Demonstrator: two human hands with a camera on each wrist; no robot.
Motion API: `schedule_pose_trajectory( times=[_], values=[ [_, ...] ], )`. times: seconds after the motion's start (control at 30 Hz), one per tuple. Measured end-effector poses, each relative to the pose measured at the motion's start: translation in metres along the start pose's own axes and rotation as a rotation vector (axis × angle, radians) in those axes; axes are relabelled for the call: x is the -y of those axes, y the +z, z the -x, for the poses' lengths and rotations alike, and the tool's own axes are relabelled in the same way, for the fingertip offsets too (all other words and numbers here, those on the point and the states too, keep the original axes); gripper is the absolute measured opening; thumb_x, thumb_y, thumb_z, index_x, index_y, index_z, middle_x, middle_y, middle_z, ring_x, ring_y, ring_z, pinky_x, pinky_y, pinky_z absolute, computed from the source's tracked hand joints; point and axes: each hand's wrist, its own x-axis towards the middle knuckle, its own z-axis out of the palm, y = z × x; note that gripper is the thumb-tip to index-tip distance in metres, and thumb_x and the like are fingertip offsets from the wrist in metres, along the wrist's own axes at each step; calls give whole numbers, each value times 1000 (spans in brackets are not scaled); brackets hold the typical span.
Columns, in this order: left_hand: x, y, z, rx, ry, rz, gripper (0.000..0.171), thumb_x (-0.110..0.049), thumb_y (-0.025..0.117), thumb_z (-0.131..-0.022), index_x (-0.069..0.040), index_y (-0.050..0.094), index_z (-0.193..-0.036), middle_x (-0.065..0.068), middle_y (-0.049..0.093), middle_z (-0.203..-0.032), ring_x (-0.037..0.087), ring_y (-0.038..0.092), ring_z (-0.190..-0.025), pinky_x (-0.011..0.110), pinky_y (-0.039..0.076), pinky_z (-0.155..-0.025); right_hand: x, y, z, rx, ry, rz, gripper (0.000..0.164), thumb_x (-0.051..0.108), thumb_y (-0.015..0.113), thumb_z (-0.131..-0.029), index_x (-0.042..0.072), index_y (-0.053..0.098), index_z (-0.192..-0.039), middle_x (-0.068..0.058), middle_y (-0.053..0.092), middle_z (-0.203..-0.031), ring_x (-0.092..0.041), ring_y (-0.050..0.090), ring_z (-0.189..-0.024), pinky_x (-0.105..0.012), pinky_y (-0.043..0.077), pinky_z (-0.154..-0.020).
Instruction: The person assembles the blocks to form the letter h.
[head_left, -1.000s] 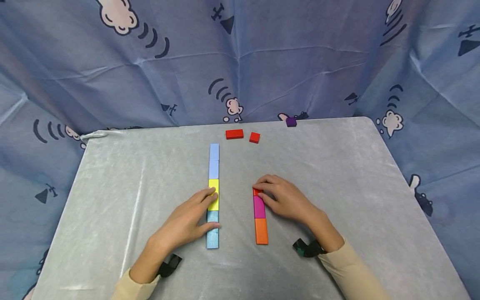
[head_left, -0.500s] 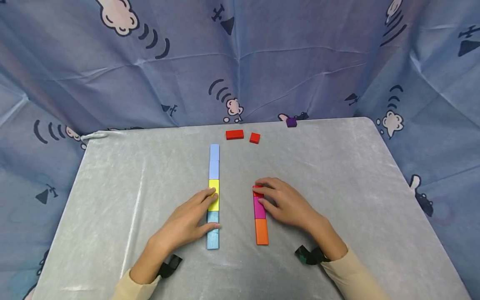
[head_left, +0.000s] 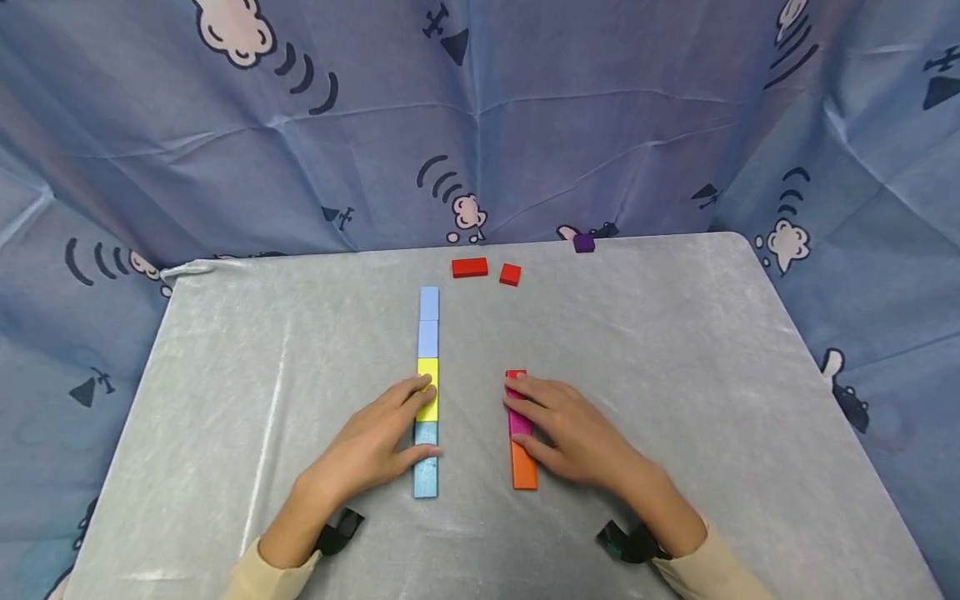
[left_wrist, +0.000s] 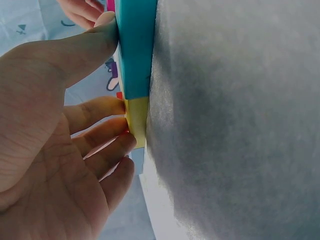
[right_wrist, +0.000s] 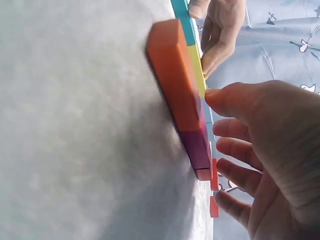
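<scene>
My left hand (head_left: 371, 442) rests its fingertips on a yellow block (head_left: 427, 367), with the thumb on a teal block (head_left: 426, 479). These lie in one straight row, which two light blue blocks (head_left: 428, 337) continue at the far end. To the right is a shorter parallel row: a small red block (head_left: 516, 374), a magenta block (head_left: 520, 426) and an orange block (head_left: 525, 475). My right hand (head_left: 581, 433) spreads relaxed fingers over this row, the thumb near the join of magenta and orange. In the right wrist view, the orange block (right_wrist: 172, 75) is nearest the camera.
Toward the back of the grey cloth-covered table (head_left: 675, 333) lie a red oblong block (head_left: 469, 267) and a small red block (head_left: 510, 274). A purple block (head_left: 583, 243) sits at the rear edge. Behind the table hangs a blue printed curtain (head_left: 600, 150).
My right hand has let go of the row's small red block and slid nearer along the row, over the magenta and orange blocks. The left hand keeps its place.
</scene>
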Motion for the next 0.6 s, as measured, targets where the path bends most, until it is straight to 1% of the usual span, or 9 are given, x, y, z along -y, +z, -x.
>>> schedule_pose_trajectory(
  times=[0.1, 0.27, 0.6],
  values=[
    [0, 0, 0, 1, -1, -1, 80, -43, 84, -90, -3, 55, -152, 15, 49, -163, 32, 51, -150, 48, 50, -119, 2, 3, 3, -8, 7, 4, 59, 34, 79, -96, 8, 63, -147, -9, 57, -158, -29, 57, -143, -52, 49, -119],
    [0, -1, 1, 5, -3, 2, 80, -44, 84, -90, -3, 55, -152, 15, 49, -163, 32, 51, -150, 48, 50, -119, 3, 6, 8, -18, 21, 16, 61, 37, 78, -97, 11, 62, -149, -8, 56, -159, -28, 57, -143, -52, 49, -119],
    [0, 0, 0, -4, 3, 0, 80, -44, 84, -90, -3, 55, -152, 15, 49, -163, 32, 51, -150, 48, 49, -119, 3, 8, 15, 13, 39, -15, 66, 38, 78, -97, 12, 57, -154, -10, 52, -163, -29, 54, -147, -52, 49, -119]
  ],
)
